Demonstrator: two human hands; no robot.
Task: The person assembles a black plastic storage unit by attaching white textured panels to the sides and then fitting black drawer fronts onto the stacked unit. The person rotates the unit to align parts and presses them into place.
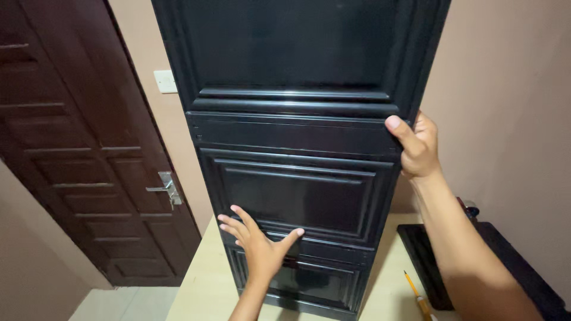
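We see beige-pink walls, a dark brown panelled door [89, 148] on the left with a metal lever handle [166, 189], and a white wall switch [165, 81] beside it. Pale wooden table [202, 285] below, light tiled floor [128, 304].

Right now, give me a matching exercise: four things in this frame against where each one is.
1. left hand
2. right hand
3. pencil
4. wall switch

a. lying on the table
b. flat on the black panel, low down
c. beside the brown door
d. gripping the panel's right edge

Pairs: 1-b, 2-d, 3-a, 4-c
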